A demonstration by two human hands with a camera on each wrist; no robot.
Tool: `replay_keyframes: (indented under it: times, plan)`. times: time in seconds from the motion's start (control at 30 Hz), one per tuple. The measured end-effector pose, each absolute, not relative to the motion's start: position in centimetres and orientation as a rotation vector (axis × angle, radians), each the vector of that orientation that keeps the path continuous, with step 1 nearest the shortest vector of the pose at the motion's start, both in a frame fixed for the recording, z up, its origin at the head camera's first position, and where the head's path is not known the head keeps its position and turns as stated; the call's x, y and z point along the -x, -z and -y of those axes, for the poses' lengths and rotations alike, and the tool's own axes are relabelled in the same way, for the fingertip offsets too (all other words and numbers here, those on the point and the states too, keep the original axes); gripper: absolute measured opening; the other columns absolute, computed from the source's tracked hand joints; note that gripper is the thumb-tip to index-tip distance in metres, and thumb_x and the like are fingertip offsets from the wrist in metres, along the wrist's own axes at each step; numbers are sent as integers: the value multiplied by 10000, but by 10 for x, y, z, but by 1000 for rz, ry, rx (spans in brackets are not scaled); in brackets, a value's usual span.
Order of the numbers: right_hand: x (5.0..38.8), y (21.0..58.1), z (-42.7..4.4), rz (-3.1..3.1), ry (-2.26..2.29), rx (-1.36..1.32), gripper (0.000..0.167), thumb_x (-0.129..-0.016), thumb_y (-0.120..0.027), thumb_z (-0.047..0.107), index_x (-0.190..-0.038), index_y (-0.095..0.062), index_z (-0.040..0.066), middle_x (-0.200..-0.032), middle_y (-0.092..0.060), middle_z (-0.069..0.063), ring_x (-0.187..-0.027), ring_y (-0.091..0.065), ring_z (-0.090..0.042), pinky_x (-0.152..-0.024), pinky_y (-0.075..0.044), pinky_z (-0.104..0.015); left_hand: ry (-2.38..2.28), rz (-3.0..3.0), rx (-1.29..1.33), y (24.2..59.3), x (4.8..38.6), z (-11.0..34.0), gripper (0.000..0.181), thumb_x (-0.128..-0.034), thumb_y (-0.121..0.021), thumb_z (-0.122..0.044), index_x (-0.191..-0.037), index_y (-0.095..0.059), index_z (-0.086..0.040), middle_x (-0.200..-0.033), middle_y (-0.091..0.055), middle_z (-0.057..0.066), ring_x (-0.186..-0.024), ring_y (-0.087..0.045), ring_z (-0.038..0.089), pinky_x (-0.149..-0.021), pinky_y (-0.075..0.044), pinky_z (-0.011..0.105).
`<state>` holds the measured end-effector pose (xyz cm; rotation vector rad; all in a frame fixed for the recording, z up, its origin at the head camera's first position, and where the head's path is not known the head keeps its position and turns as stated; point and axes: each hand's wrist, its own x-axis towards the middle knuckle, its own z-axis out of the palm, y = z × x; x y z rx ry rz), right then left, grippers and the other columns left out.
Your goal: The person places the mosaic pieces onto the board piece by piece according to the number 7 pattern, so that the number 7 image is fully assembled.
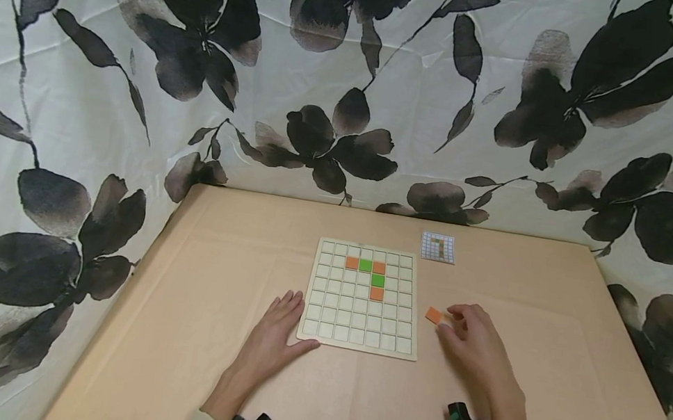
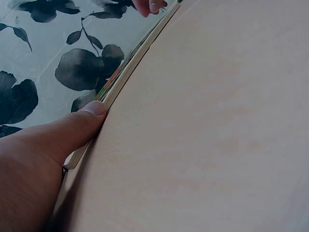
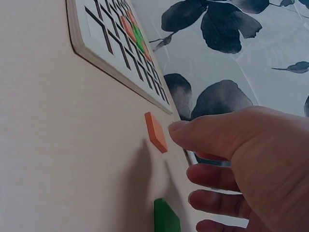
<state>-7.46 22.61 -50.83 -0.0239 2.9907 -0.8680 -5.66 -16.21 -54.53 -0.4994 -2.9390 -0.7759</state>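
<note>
A square cream grid board point(image 1: 327, 338) lies on the table. Several orange and green square tiles sit in its upper cells, among them a green tile point(image 1: 365, 265) and an orange tile point(image 1: 376, 293). My left hand point(image 1: 270, 342) rests with its fingers at the board's left edge. Its thumb point(image 2: 89, 113) touches the near edge. Right of the board lies a loose orange tile point(image 3: 156, 133). Close beside it is my right hand point(image 1: 480, 343), fingers loosely bent, a small gap between thumb and tile. A green piece point(image 3: 166, 217) shows below, cut off by the frame.
A small card point(image 1: 437, 248) with a printed grid pattern lies beyond the board's upper right corner. The light wooden table point(image 1: 211, 258) ends at a floral cloth point(image 1: 314, 81) behind it. Both wrists wear black bands.
</note>
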Motion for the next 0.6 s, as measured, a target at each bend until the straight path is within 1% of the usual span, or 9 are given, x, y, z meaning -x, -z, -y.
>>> replay_keyframes:
  times: [0.17,0.33,0.6]
  plan:
    - [71,509,-232,-2977,857,17,453,-927,-710,294,-1269,-600,18,-1189,-602,-161,-1012,-555,-292,-888,-558,-487,771,2932,501,544,56,162,883,-855,-707,-580,-1454,-481,27,-1544,-456,161,-1492,-362,314,-1288,-241,434]
    - [66,509,-238,-2973,828,13,481,-921,-718,308,-1278,-590,13,-1199,-595,-165,-1021,-548,-292,-898,-555,-488,779,2946,482,543,56,161,890,-857,-696,-595,-1466,-469,14,-1555,-442,145,-1503,-344,291,-1300,-212,405]
    - [61,510,-246,-2972,797,29,508,-899,-750,315,-1269,-601,0,-1138,-596,-137,-953,-515,-240,-817,-524,-405,779,2943,490,544,56,161,890,-860,-694,-591,-1464,-467,22,-1554,-441,154,-1504,-342,298,-1301,-208,409]
